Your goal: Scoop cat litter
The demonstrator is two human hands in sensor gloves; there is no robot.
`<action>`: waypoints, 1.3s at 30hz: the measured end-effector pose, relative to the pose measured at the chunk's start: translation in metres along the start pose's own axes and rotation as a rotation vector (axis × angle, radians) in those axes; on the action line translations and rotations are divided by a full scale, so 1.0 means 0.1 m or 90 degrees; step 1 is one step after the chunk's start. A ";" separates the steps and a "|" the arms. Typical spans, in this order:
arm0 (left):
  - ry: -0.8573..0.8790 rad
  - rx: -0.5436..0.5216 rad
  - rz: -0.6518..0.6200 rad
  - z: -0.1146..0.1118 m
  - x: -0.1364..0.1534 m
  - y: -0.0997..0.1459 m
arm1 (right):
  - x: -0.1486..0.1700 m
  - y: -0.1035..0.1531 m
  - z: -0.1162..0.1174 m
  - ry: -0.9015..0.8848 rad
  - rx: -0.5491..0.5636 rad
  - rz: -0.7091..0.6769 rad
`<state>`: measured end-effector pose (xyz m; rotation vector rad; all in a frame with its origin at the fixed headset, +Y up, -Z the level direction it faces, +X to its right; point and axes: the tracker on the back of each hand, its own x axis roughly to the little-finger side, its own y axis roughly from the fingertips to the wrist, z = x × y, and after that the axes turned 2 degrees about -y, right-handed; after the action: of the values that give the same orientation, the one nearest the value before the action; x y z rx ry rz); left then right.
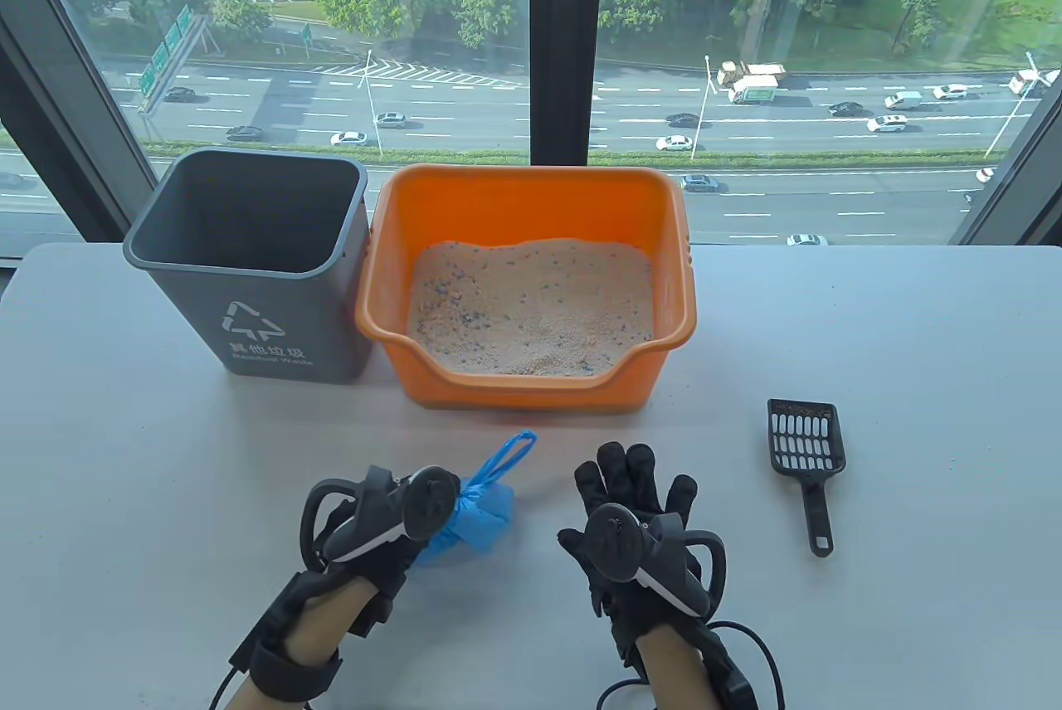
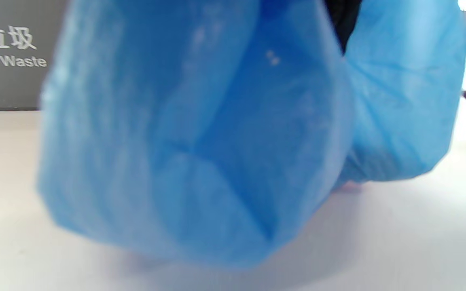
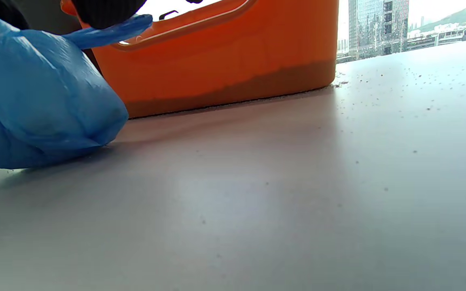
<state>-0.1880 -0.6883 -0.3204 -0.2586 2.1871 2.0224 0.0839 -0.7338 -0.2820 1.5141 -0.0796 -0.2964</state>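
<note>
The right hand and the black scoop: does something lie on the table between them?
No. In the table view the stretch between the right hand and the black scoop is bare white table.

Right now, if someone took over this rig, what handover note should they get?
Left hand: holds a bunched blue plastic bag on the table.
Right hand: flat on the table, fingers spread, holds nothing.
Black slotted litter scoop: lies untouched to the right of the right hand.
Orange litter box: holds litter, stands beside the grey waste bin.
Done: no scooping shows yet.
Left: probably line the bin with the bag, pick up the scoop, sift litter, tip waste into the bin.
</note>
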 end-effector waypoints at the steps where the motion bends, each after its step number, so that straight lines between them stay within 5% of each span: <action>1: 0.033 -0.004 0.019 0.12 0.09 0.02 | 0.01 -0.01 0.00 0.003 -0.002 -0.001; 9: 0.359 -0.128 0.104 1.34 0.81 0.14 | 0.04 -0.02 -0.02 -0.010 -0.020 0.015; 12: 0.481 -0.163 0.142 1.78 0.96 0.00 | 0.05 -0.01 -0.04 -0.017 -0.011 0.018; 17: 0.544 -0.242 0.258 2.15 1.15 -0.44 | 0.06 -0.01 -0.03 -0.017 -0.025 0.026; 23: 0.576 -0.345 0.375 2.06 1.34 -0.93 | 0.05 -0.01 -0.03 -0.020 -0.029 0.031; 29: 0.508 -0.271 0.427 1.71 1.44 -1.34 | 0.04 -0.02 -0.04 -0.025 -0.035 0.034; 39: 0.379 -0.221 0.415 1.40 1.46 -1.47 | 0.05 -0.02 -0.05 -0.033 -0.030 0.040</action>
<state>-0.2976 -0.5632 -0.5067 -0.2262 2.4493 3.0193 0.0899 -0.7303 -0.2848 1.4546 -0.1604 -0.2860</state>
